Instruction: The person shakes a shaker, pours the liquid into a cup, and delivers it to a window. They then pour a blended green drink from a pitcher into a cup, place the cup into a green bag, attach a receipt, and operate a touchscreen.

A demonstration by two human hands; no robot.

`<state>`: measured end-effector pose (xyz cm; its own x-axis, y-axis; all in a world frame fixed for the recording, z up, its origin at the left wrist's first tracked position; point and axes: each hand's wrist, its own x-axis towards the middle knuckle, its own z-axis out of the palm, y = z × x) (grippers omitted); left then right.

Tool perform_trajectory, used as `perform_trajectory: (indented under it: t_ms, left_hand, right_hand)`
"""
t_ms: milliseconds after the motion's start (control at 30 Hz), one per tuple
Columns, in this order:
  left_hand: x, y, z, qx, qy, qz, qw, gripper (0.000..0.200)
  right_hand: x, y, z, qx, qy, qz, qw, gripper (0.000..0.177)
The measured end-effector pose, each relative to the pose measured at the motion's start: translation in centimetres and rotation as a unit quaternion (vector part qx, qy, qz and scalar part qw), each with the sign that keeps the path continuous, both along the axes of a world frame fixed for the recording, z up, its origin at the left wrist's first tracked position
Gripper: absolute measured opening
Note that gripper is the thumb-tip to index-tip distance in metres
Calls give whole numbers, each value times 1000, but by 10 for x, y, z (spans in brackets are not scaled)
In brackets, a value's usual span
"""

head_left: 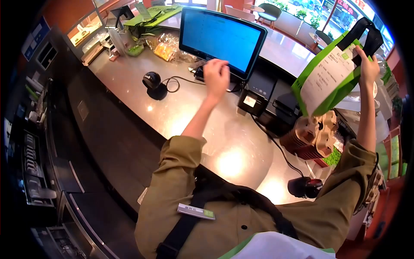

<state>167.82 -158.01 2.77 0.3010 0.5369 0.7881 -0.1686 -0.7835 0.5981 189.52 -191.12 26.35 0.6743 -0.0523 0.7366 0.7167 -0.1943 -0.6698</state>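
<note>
My left hand (216, 77) is raised in front of the lower edge of a monitor (220, 41) with a blue screen, its fingers curled; whether they hold anything is hidden. At the right, my right hand (367, 67) grips a green bag (302, 86) near its top, beside the black handles. A long white printed receipt (327, 77) lies against the front of the bag. The bag hangs tilted above a stack of brown cardboard cup carriers (312, 134). Black printers (263, 97) stand between the monitor and the bag.
On the grey counter (189, 116) are a black scanner (152, 80) with a cable and another dark device (305, 187) near the front edge. Plastic-wrapped items (166, 49) lie left of the monitor. Green bags (151, 16) lie at the back left.
</note>
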Motion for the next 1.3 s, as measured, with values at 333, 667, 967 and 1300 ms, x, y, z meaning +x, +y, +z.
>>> perform_trajectory:
  t_ms: [333, 667, 967, 1300]
  left_hand:
    - [67, 180, -22, 69, 189, 95, 975, 60]
    - [79, 194, -25, 35, 67, 23, 997, 54]
    - [91, 161, 4, 166, 6, -65, 984, 15]
    - [125, 104, 28, 336, 11, -133, 932, 5]
  right_hand:
    - [156, 44, -28, -49, 88, -491, 865, 49]
    - [168, 21, -12, -192, 151, -553, 797, 82]
    - [125, 12, -34, -121, -49, -479, 868, 98]
    - [35, 56, -61, -105, -106, -382, 912, 61]
